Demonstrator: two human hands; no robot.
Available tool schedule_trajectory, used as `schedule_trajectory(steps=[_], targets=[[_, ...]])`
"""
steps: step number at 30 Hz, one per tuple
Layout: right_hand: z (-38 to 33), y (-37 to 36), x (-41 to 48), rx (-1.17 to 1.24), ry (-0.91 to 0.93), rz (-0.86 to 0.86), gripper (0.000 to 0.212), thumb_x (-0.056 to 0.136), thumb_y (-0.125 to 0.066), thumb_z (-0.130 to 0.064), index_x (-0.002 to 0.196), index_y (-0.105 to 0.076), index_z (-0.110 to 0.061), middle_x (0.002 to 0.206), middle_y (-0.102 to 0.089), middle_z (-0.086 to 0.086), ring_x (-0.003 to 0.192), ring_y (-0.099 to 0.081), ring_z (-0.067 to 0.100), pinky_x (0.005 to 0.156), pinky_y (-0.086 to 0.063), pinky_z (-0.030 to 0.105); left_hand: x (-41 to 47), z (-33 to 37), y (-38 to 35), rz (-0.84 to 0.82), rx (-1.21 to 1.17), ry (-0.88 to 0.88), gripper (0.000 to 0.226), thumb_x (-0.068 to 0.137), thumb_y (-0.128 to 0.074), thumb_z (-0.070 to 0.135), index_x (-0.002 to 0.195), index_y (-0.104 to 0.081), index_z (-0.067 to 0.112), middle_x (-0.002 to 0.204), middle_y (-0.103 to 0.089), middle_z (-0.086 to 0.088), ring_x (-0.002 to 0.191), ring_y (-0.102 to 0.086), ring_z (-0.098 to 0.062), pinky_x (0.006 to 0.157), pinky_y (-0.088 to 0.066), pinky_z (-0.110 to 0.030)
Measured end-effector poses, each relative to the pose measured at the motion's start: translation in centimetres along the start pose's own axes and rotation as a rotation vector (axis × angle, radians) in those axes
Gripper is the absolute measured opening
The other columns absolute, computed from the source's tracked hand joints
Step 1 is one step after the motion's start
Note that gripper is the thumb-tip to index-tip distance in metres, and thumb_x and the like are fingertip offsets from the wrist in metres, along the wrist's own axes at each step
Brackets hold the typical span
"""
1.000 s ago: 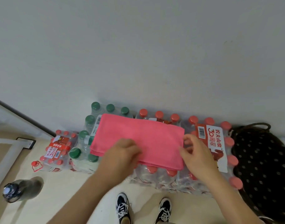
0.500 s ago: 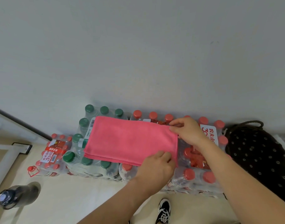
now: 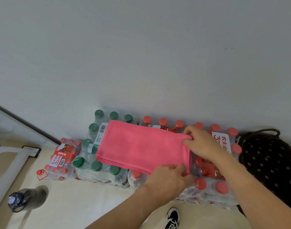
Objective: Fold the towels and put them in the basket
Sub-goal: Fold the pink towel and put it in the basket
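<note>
I see the towel [image 3: 141, 146] lying on the bottle packs [image 3: 221, 187] against the far wall [image 3: 141, 55], the basket [image 3: 270, 162] just right, a loose bottle [image 3: 25, 199] near left.

1. One pink towel [image 3: 138, 146], folded, flat across the bottle packs [image 3: 207, 187].
2. The left hand [image 3: 167, 177] grips the towel's near right corner.
3. The right hand [image 3: 202, 142] pinches its far right corner.
4. One dotted dark basket [image 3: 265, 159], beside the packs' right edge.

Left grip [image 3: 167, 178], right grip [image 3: 203, 143], forearms [image 3: 125, 207] bare; black sneaker [image 3: 172, 218], white laces.
</note>
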State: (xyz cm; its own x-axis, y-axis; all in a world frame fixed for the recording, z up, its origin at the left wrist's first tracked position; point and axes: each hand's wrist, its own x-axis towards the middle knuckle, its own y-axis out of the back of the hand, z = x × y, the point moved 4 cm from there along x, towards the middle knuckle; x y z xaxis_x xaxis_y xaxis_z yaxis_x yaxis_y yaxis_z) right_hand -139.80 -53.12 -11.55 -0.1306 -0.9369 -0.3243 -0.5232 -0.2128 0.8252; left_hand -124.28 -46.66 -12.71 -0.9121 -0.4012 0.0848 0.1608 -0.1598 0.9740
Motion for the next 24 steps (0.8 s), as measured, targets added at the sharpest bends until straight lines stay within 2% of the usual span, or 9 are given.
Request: schedule_trajectory(steps=[2,4,7,10,12,15,18,21,24], targets=[[0.0,-0.1,-0.5,0.245,-0.052,0.123,0.013,0.088,-0.053,-0.019,0.098,-0.056,-0.026,0.094,-0.063,-0.007,0.085,-0.059,0.012,0.071,-0.044,0.031,0.0,-1.3,1.5,0.078,-0.124,0.08,0.013,0.086,-0.06,0.037,0.093,-0.058,0.027,0.071,-0.054,0.006,0.052,-0.054,-0.017,0.04,-0.042,-0.025],[-0.1,-1.1,-1.3,0.404,-0.083,0.159,0.015,0.089,-0.058,-0.018,0.101,-0.055,-0.026,0.096,-0.061,-0.01,0.085,-0.057,0.005,0.067,-0.041,0.024,-0.5,-5.7,3.1,0.186,-0.247,0.312,0.023,0.093,-0.045,0.035,0.101,-0.064,0.024,0.082,-0.061,0.003,0.069,-0.058,-0.019,0.053,-0.049,-0.031],[0.1,-2.5,-2.0,0.447,-0.122,0.194,0.017,0.089,-0.061,-0.021,0.104,-0.054,-0.024,0.092,-0.058,-0.01,0.082,-0.056,0.005,0.063,-0.039,0.019,-2.5,-14.5,4.0,0.143,-0.081,0.641,0.036,0.089,-0.04,0.025,0.117,-0.061,0.02,0.109,-0.061,-0.004,0.101,-0.057,-0.028,0.079,-0.047,-0.041],[0.1,-2.6,-1.9,0.433,-0.152,0.254,0.006,0.095,-0.052,-0.018,0.102,-0.052,-0.017,0.087,-0.057,-0.001,0.076,-0.055,0.014,0.059,-0.039,0.024,-4.4,-19.8,4.3,0.027,0.032,0.87,0.038,0.092,-0.04,0.03,0.128,-0.052,0.024,0.132,-0.05,-0.001,0.122,-0.043,-0.026,0.092,-0.038,-0.047],[-0.3,-2.7,-1.7,0.375,-0.133,0.276,0.005,0.099,-0.044,-0.017,0.101,-0.048,-0.016,0.088,-0.055,0.003,0.076,-0.053,0.016,0.058,-0.038,0.029,-5.0,-20.7,4.6,-0.01,0.059,0.894,0.033,0.089,-0.046,0.035,0.119,-0.055,0.023,0.129,-0.048,0.001,0.12,-0.041,-0.025,0.092,-0.038,-0.046],[-0.6,-2.7,-1.8,0.314,-0.09,0.335,0.006,0.1,-0.038,-0.015,0.1,-0.043,-0.019,0.089,-0.052,0.003,0.079,-0.054,0.021,0.06,-0.036,0.031,-5.3,-20.9,5.3,-0.053,-0.027,0.899,0.022,0.082,-0.055,0.036,0.095,-0.054,0.018,0.106,-0.052,-0.002,0.105,-0.049,-0.027,0.082,-0.042,-0.039],[-0.6,-2.2,-1.8,0.245,-0.052,0.35,0.009,0.101,-0.035,-0.015,0.104,-0.04,-0.023,0.088,-0.054,0.003,0.074,-0.053,0.02,0.061,-0.035,0.033,-6.0,-20.9,6.0,-0.061,-0.155,1.002,0.025,0.082,-0.06,0.04,0.092,-0.049,0.021,0.088,-0.057,0.002,0.086,-0.057,-0.024,0.072,-0.043,-0.034],[-0.4,-1.3,-2.0,0.137,-0.033,0.356,0.012,0.102,-0.032,-0.02,0.112,-0.04,-0.021,0.078,-0.056,0.002,0.062,-0.049,0.016,0.057,-0.033,0.034,-7.2,-20.9,6.3,-0.067,-0.447,1.187,0.029,0.077,-0.073,0.039,0.09,-0.06,0.016,0.084,-0.061,0.002,0.081,-0.058,-0.02,0.067,-0.044,-0.03],[0.6,0.1,-2.6,0.102,-0.058,0.335,0.018,0.102,-0.03,-0.025,0.117,-0.039,-0.023,0.079,-0.061,0.004,0.067,-0.058,0.024,0.062,-0.045,0.04,-7.2,-19.8,6.1,0.037,-0.735,1.158,0.027,0.081,-0.074,0.033,0.083,-0.066,0.007,0.077,-0.066,-0.006,0.074,-0.062,-0.025,0.064,-0.05,-0.034]])
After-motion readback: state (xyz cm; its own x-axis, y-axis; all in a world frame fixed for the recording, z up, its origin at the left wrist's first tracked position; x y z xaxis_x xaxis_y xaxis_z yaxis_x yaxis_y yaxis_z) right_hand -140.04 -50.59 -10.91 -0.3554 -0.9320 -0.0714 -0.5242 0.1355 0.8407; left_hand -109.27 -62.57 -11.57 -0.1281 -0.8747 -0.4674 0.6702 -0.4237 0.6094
